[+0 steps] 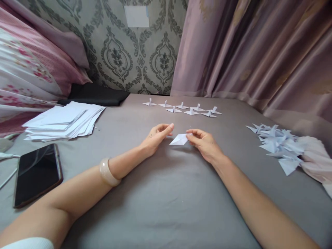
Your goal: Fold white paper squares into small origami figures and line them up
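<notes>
A small white piece of origami paper [179, 139], folded into a flat diamond, is pinched at its right corner between the thumb and fingers of my right hand [204, 143]. Its other point reaches left, just above the grey sheet. My left hand [158, 137] is beside that free end, apart from the paper. Its fingers are loosely bent, the thumb extends to the right, and nothing shows in its grasp. Beyond both hands, several folded paper pieces [191, 111] lie in two rows, each with flat side points and an upright middle part.
At the left is a stack of white paper sheets [64, 121], with a black phone [37, 174] nearer me and a white cable [9, 178]. A heap of folded paper cranes [278, 141] lies at the right beside pale cloth [315, 155]. Curtains [233, 52] hang behind.
</notes>
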A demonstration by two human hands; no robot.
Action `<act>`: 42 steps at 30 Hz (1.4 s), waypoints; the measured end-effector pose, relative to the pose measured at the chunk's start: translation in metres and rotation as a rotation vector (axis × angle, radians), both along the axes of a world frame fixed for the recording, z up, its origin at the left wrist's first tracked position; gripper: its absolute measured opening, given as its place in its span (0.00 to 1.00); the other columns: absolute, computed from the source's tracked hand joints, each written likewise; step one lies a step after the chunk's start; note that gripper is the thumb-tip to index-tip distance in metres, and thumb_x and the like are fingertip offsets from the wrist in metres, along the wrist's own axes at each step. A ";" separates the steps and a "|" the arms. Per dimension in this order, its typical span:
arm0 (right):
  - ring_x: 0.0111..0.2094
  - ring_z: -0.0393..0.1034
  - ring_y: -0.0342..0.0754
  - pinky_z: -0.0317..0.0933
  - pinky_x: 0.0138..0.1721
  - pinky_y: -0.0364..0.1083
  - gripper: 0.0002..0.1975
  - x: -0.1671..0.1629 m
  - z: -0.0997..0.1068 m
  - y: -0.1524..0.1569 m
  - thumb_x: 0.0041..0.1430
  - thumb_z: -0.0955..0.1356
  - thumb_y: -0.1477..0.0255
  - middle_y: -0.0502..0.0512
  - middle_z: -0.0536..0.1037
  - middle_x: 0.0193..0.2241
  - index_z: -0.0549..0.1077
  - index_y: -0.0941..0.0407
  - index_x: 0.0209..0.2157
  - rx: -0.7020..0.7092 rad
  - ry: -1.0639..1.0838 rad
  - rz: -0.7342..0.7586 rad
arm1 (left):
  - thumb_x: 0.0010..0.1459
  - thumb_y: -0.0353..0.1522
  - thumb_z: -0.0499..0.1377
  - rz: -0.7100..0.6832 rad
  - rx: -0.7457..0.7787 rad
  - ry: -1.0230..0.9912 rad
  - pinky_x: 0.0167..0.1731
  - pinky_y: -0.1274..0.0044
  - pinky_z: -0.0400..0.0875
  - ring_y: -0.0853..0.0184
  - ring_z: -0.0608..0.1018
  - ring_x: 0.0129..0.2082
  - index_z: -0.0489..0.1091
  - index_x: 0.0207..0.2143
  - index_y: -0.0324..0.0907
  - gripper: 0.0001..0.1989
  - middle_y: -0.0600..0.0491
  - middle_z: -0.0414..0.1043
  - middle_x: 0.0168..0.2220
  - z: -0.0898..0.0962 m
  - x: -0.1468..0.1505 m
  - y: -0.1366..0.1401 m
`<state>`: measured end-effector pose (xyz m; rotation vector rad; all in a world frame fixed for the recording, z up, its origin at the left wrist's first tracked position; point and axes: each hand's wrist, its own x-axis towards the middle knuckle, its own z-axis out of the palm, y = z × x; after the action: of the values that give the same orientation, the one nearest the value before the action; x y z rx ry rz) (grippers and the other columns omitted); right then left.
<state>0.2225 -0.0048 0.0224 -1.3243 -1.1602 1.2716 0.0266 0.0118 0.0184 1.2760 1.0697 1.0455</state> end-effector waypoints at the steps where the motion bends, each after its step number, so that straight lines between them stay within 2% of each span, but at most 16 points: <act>1: 0.30 0.69 0.40 0.66 0.35 0.41 0.12 -0.002 0.001 0.000 0.44 0.74 0.72 0.48 0.74 0.29 0.74 0.56 0.34 -0.024 0.114 -0.058 | 0.52 0.49 0.61 -0.017 -0.010 -0.049 0.38 0.77 0.62 0.65 0.72 0.42 0.71 0.43 0.39 0.24 0.48 0.72 0.43 -0.001 0.000 0.001; 3: 0.31 0.71 0.40 0.68 0.35 0.40 0.13 -0.006 0.002 0.000 0.42 0.75 0.76 0.48 0.74 0.29 0.74 0.56 0.33 -0.065 0.297 -0.131 | 0.50 0.46 0.64 -0.052 -0.042 -0.108 0.40 0.75 0.62 0.63 0.73 0.44 0.70 0.45 0.39 0.25 0.46 0.72 0.45 -0.002 0.002 0.001; 5: 0.33 0.72 0.41 0.70 0.37 0.40 0.14 -0.012 0.002 -0.001 0.40 0.75 0.79 0.49 0.75 0.30 0.74 0.56 0.32 -0.081 0.412 -0.142 | 0.47 0.42 0.67 -0.090 -0.069 -0.145 0.40 0.75 0.63 0.63 0.73 0.43 0.70 0.45 0.38 0.25 0.46 0.73 0.43 -0.004 0.004 0.000; 8: 0.36 0.73 0.43 0.71 0.42 0.42 0.14 -0.020 0.002 -0.005 0.41 0.74 0.80 0.50 0.76 0.32 0.74 0.56 0.32 -0.069 0.500 -0.101 | 0.46 0.37 0.69 -0.158 -0.075 -0.204 0.40 0.75 0.64 0.65 0.74 0.40 0.72 0.43 0.38 0.22 0.47 0.75 0.40 -0.005 0.006 -0.002; 10: 0.38 0.73 0.43 0.70 0.45 0.44 0.14 -0.023 0.000 -0.007 0.41 0.74 0.79 0.51 0.76 0.34 0.74 0.56 0.32 -0.064 0.521 -0.072 | 0.47 0.36 0.68 -0.155 -0.056 -0.217 0.37 0.76 0.64 0.67 0.74 0.36 0.74 0.38 0.38 0.17 0.49 0.76 0.37 -0.006 0.006 -0.002; 13: 0.38 0.73 0.44 0.68 0.48 0.46 0.13 -0.026 -0.003 -0.009 0.43 0.74 0.76 0.51 0.76 0.35 0.73 0.56 0.33 -0.056 0.465 -0.020 | 0.48 0.36 0.66 -0.093 0.002 -0.183 0.34 0.77 0.63 0.69 0.73 0.32 0.74 0.33 0.38 0.12 0.51 0.75 0.32 -0.006 0.006 -0.001; 16: 0.40 0.72 0.45 0.65 0.50 0.50 0.12 -0.025 -0.006 -0.009 0.47 0.73 0.71 0.52 0.76 0.36 0.73 0.56 0.36 0.059 0.204 0.016 | 0.51 0.36 0.64 -0.057 0.112 -0.143 0.35 0.76 0.64 0.69 0.73 0.32 0.74 0.33 0.38 0.10 0.51 0.75 0.32 -0.003 0.005 -0.002; 19: 0.45 0.70 0.48 0.64 0.49 0.50 0.15 -0.022 -0.004 -0.010 0.50 0.72 0.71 0.55 0.75 0.41 0.72 0.54 0.41 0.347 -0.173 0.004 | 0.53 0.35 0.62 0.021 0.307 0.042 0.33 0.76 0.65 0.69 0.72 0.29 0.73 0.30 0.39 0.07 0.53 0.73 0.28 -0.001 0.006 -0.004; 21: 0.45 0.69 0.48 0.64 0.46 0.49 0.15 -0.020 -0.003 -0.010 0.52 0.71 0.72 0.55 0.73 0.42 0.72 0.53 0.44 0.553 -0.374 0.003 | 0.54 0.33 0.61 0.083 0.534 0.231 0.32 0.77 0.64 0.70 0.71 0.29 0.72 0.29 0.40 0.05 0.54 0.70 0.27 -0.002 0.005 -0.005; 23: 0.43 0.68 0.47 0.64 0.44 0.48 0.12 -0.019 -0.004 -0.011 0.55 0.69 0.73 0.54 0.73 0.40 0.72 0.52 0.42 0.719 -0.532 -0.005 | 0.57 0.31 0.58 0.107 0.807 0.415 0.34 0.76 0.65 0.69 0.71 0.31 0.72 0.31 0.40 0.04 0.53 0.71 0.29 -0.004 0.004 -0.005; 26: 0.39 0.66 0.47 0.63 0.43 0.47 0.06 -0.017 -0.008 -0.011 0.60 0.66 0.75 0.54 0.73 0.35 0.74 0.53 0.37 0.894 -0.767 -0.026 | 0.60 0.28 0.53 0.078 1.169 0.723 0.36 0.74 0.63 0.67 0.71 0.33 0.71 0.34 0.40 0.07 0.50 0.74 0.34 -0.005 -0.001 -0.005; 29: 0.37 0.65 0.48 0.61 0.42 0.47 0.09 -0.017 -0.010 -0.013 0.62 0.62 0.76 0.55 0.74 0.34 0.74 0.54 0.36 0.959 -1.002 -0.019 | 0.62 0.28 0.51 0.029 1.353 0.993 0.34 0.72 0.61 0.65 0.70 0.33 0.70 0.35 0.40 0.08 0.49 0.74 0.34 -0.005 -0.006 -0.005; 32: 0.38 0.65 0.50 0.59 0.41 0.48 0.12 -0.018 -0.011 -0.018 0.64 0.60 0.76 0.57 0.74 0.34 0.74 0.55 0.36 0.890 -1.172 0.066 | 0.63 0.28 0.48 -0.094 1.326 1.154 0.35 0.71 0.60 0.63 0.69 0.34 0.69 0.33 0.39 0.11 0.47 0.73 0.34 -0.005 -0.006 -0.006; 35: 0.38 0.66 0.50 0.59 0.39 0.47 0.12 -0.019 -0.011 -0.024 0.64 0.59 0.75 0.57 0.74 0.36 0.74 0.54 0.36 0.701 -1.191 0.210 | 0.63 0.28 0.48 -0.278 1.129 1.189 0.35 0.71 0.61 0.62 0.70 0.34 0.69 0.33 0.38 0.11 0.46 0.71 0.34 -0.008 -0.005 -0.007; 38: 0.38 0.68 0.48 0.58 0.36 0.46 0.10 -0.017 -0.013 -0.026 0.63 0.62 0.72 0.55 0.74 0.37 0.75 0.52 0.38 0.524 -1.087 0.259 | 0.61 0.30 0.50 -0.331 0.852 1.055 0.36 0.73 0.63 0.63 0.71 0.34 0.71 0.34 0.39 0.10 0.47 0.72 0.33 -0.009 -0.005 -0.007; 42: 0.37 0.68 0.47 0.58 0.36 0.45 0.09 -0.013 -0.013 -0.023 0.61 0.64 0.68 0.52 0.74 0.35 0.77 0.51 0.34 0.404 -0.934 0.261 | 0.57 0.33 0.55 -0.336 0.535 0.827 0.33 0.76 0.65 0.66 0.73 0.31 0.74 0.33 0.40 0.08 0.48 0.72 0.33 -0.004 -0.008 -0.004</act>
<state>0.2098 -0.0273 0.0099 -1.5081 -2.1537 0.4795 0.0186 0.0073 0.0140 2.3533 1.1311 0.5413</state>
